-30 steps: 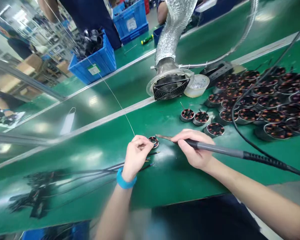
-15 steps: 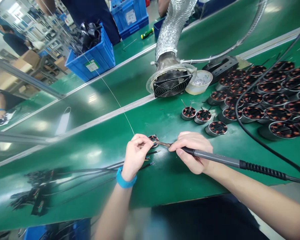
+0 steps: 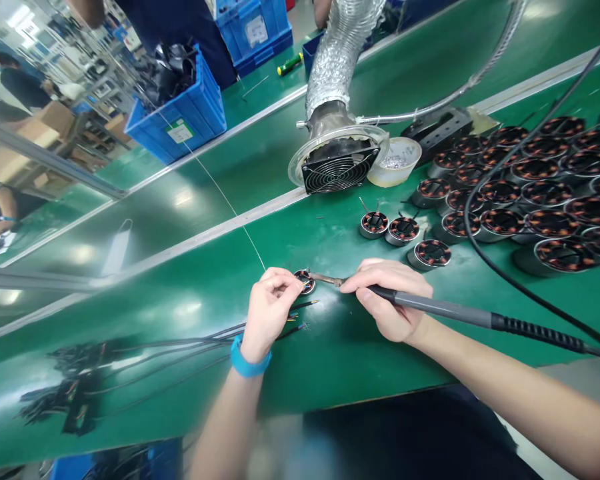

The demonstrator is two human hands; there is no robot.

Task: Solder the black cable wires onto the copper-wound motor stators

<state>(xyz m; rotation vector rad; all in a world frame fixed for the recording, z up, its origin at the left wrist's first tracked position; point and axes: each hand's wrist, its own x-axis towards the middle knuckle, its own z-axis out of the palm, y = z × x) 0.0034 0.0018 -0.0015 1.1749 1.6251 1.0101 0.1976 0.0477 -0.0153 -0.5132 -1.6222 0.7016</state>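
Note:
My left hand (image 3: 270, 310) pinches a thin solder wire (image 3: 230, 217) that runs up and away across the bench. Its fingertips are beside a small copper-wound motor stator (image 3: 305, 281), which lies on the green mat. Several black wires (image 3: 297, 319) with bare ends pass under this hand. My right hand (image 3: 390, 298) grips a grey soldering iron (image 3: 440, 308), and its metal tip (image 3: 325, 279) almost reaches the stator. I cannot tell whether the tip touches it. A blue band (image 3: 250, 358) circles my left wrist.
Many more motors (image 3: 550, 200) stand in rows at the right, with a black cable (image 3: 505, 267) curving over them. A fume duct with a fan grille (image 3: 337, 170) and a plastic dish (image 3: 395, 161) sit behind. A blue crate (image 3: 180, 130) stands beyond a glass divider.
The soldering iron's tip has dropped from above the stator to its right side. Both hands stay nearly in place, and the whole view has shifted slightly.

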